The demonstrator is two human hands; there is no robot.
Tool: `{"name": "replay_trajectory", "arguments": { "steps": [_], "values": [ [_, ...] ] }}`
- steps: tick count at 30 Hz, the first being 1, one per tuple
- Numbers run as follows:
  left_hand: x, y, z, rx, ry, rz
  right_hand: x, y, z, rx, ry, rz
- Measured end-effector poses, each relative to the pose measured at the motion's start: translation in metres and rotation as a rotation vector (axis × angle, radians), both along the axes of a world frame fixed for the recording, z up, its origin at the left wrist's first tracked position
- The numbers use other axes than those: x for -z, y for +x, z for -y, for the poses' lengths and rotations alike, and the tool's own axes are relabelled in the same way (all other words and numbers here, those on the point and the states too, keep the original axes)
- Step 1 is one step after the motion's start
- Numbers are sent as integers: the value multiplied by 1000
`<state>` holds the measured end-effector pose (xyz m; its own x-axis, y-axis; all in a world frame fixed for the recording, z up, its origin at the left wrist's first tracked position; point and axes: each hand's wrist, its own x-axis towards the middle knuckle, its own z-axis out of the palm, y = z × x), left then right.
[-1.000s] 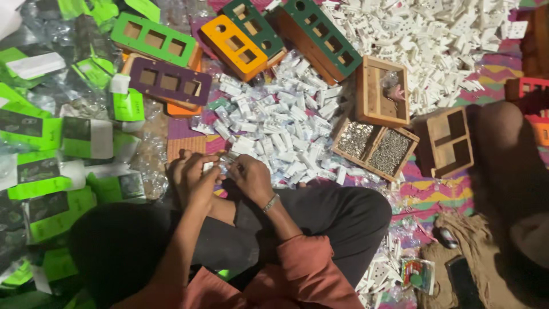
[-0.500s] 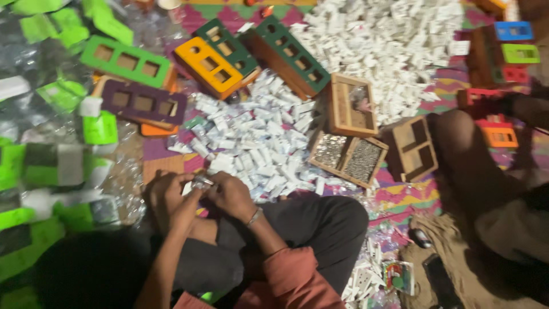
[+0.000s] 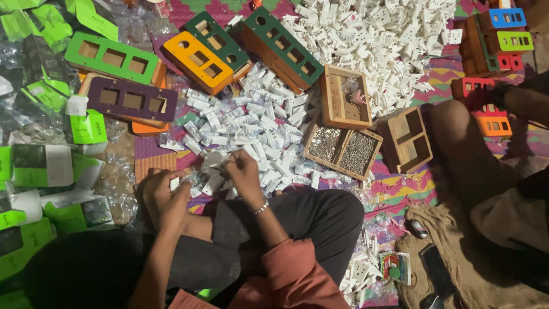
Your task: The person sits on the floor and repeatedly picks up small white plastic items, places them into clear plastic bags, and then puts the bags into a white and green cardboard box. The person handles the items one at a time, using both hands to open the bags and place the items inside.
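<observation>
Both hands now lower in view, left hand (image 3: 166, 197) and right hand (image 3: 243, 171) fingers clamped on small white parts (image 3: 213, 163), screw tray (image 3: 342, 150) nearby.

A long purple wooden frame with 3 rectangular cut-outs (image 3: 128, 100) lies above the left hand. A shallow wooden tray of metal screws (image 3: 342, 150) sits just right of the right hand.

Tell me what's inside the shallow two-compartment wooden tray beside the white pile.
The shallow wooden tray holds small metal screws in both compartments; its bottom is covered by them.
</observation>
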<state>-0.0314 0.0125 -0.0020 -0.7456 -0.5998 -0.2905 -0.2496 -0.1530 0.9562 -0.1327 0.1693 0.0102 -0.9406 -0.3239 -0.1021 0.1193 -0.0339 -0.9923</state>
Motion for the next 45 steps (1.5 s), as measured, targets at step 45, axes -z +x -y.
{"name": "replay_trajectory", "arguments": {
  "steps": [45],
  "values": [
    [-141, 140, 234, -162, -1033, 124, 2, -16, -8, -421, 402, -85]
  ]
}}
